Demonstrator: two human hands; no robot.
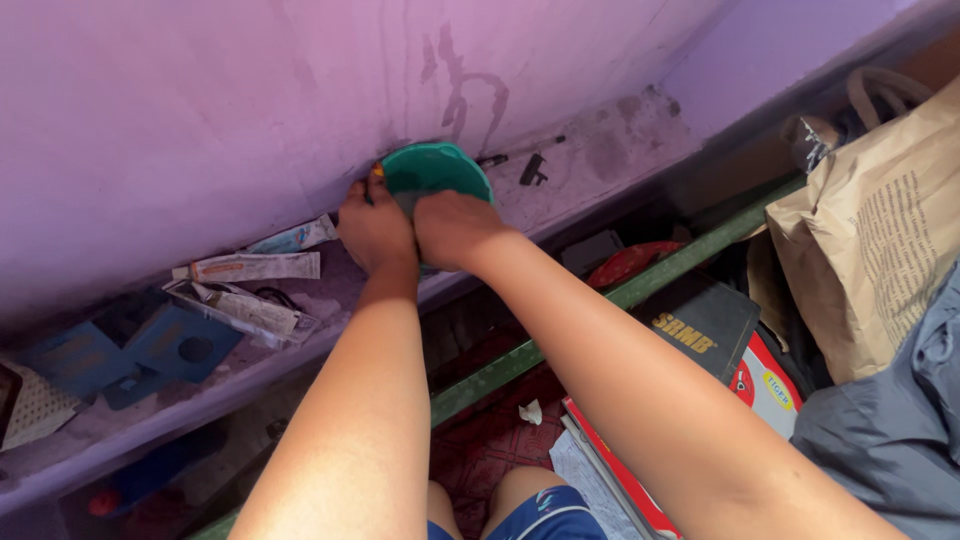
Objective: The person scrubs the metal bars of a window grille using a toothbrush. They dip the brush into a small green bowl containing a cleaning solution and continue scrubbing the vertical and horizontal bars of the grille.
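Two hands meet at a small green bowl (pixel 436 170) that sits on a purple ledge (pixel 600 160) against the purple wall (pixel 200 100). The left hand (pixel 375 228) is at the bowl's left rim, its fingers curled over the edge, with something small and orange showing at the fingertips; whether they pinch it I cannot tell. The right hand (pixel 455 228) covers the bowl's near side, knuckles up, fingers folded down out of sight, so its grip cannot be told either. The bowl lies just beyond both sets of fingers, touching them, slightly nearer the right hand. It is round, with no long axis. To the left of the fingers lie squeezed tubes (pixel 255 267), along the ledge. A small black clip (pixel 533 170) lies to the right, beyond the bowl.
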